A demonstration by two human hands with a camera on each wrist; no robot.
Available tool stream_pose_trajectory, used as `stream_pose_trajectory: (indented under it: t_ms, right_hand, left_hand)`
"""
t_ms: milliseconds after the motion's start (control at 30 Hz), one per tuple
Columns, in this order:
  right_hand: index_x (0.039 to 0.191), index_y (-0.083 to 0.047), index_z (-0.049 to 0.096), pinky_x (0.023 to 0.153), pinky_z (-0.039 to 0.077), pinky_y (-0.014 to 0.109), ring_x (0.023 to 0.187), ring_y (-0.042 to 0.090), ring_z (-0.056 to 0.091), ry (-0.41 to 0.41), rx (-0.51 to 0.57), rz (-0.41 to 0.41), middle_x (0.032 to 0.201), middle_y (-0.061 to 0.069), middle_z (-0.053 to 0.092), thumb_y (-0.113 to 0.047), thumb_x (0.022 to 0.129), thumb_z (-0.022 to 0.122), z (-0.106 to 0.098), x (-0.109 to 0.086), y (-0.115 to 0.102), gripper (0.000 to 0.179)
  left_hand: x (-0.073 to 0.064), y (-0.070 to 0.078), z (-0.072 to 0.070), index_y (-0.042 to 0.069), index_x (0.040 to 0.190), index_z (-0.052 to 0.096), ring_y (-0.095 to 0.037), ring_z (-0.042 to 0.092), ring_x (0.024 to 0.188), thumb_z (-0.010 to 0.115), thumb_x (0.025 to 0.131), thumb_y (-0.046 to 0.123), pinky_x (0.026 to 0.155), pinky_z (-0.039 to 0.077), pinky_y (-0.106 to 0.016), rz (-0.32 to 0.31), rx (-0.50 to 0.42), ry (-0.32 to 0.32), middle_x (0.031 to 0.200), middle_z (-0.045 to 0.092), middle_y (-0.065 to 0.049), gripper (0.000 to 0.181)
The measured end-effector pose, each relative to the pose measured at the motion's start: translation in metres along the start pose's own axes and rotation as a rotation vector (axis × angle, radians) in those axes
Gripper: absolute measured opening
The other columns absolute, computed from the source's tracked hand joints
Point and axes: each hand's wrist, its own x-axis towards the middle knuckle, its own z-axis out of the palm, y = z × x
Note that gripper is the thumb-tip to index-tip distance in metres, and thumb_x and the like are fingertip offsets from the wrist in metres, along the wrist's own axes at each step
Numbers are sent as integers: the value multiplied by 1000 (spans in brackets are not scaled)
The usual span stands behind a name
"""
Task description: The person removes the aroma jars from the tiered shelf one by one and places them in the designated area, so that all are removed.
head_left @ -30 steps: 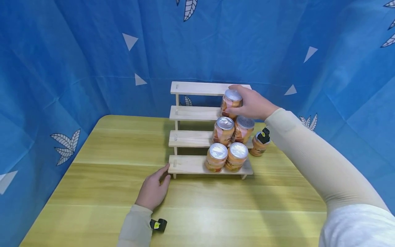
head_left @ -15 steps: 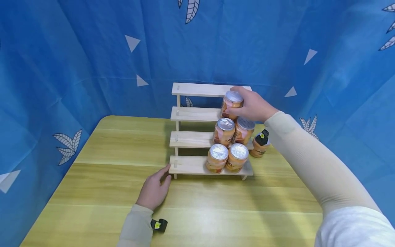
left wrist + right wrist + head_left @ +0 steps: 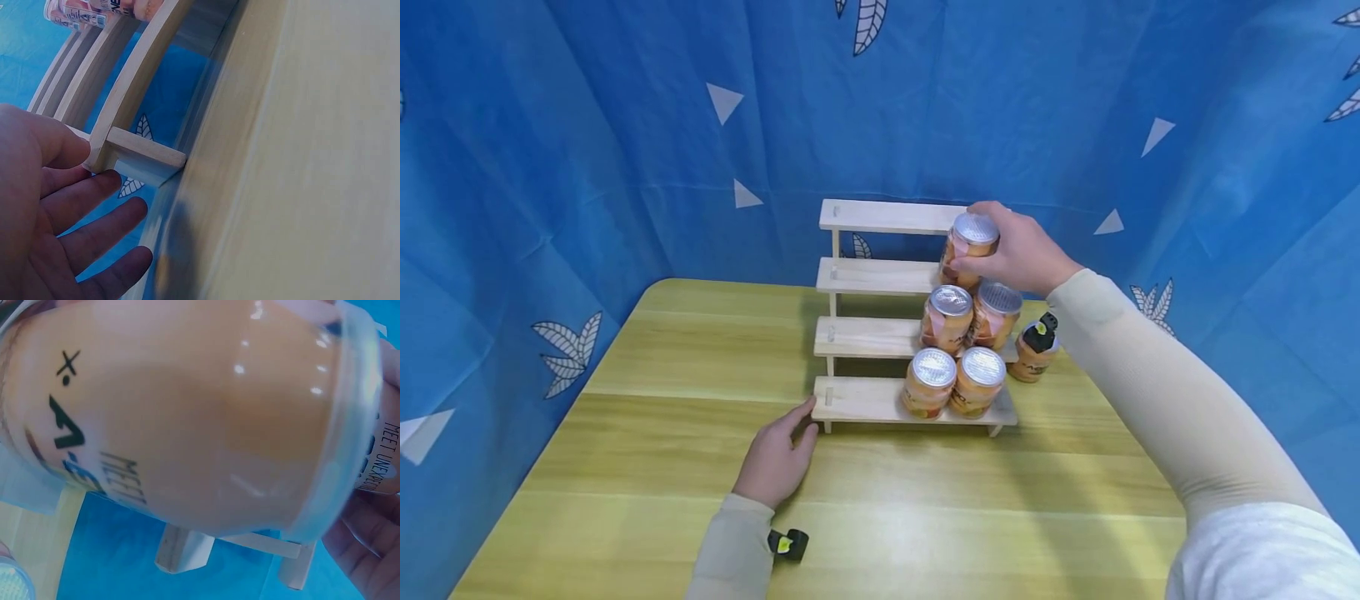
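Head view: left hand (image 3: 775,462) fingers apart, right hand (image 3: 1028,252) clamps a silver-lidded orange jar (image 3: 964,247) that uneven release could topple.

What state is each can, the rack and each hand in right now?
Rack, standing upright
Held can, closed, roughly upright; unclear whether resting or raised
Right hand, gripping that can
Two bottom cans, upright, closed
Two cans one level up, upright, closed
Can beside the rack, upright, partly hidden
Left hand, touching the rack's lower left end
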Motion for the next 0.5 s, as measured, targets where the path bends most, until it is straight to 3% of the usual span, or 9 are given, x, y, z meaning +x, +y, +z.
stream_pose_trajectory:
  t_ms: [200,500]
  right_hand:
    - [151,-16,37,95,53,56,116,31,57,26,0,-24,136,13,54,-60,82,76,-5,-2,-1,91]
    - [152,-17,36,96,53,55,117,32,56,39,13,12,137,13,53,-61,80,77,-11,-8,1,94]
  left_hand:
    - [0,1,0,11,147,53,-32,52,133,59,102,20,111,42,-49,-8,4,-1,143,57,-12,46]
    - [-1,5,-1,10,147,52,-33,51,135,59,102,19,112,41,-50,-25,3,-16,144,56,-12,47]
